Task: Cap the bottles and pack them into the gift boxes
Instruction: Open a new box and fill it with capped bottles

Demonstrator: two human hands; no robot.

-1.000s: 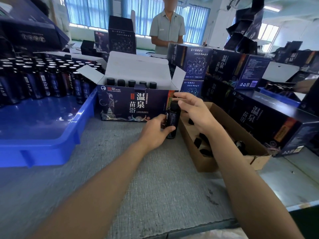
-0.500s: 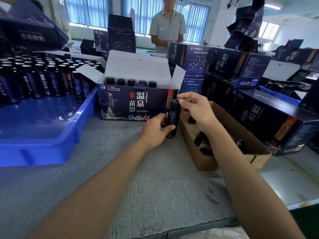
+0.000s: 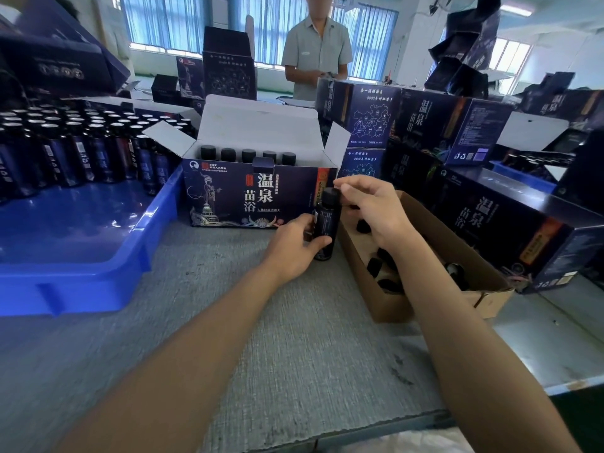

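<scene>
The left hand grips the lower body of a dark bottle that stands upright on the grey table, just in front of the right corner of the open gift box. The right hand pinches the black cap on the bottle's neck between thumb and forefinger, its other fingers loosely curled. Five capped bottles stand in a row in the box, a brown carton of loose caps lies just right of the held bottle, and a blue tray on the left holds many more bottles.
</scene>
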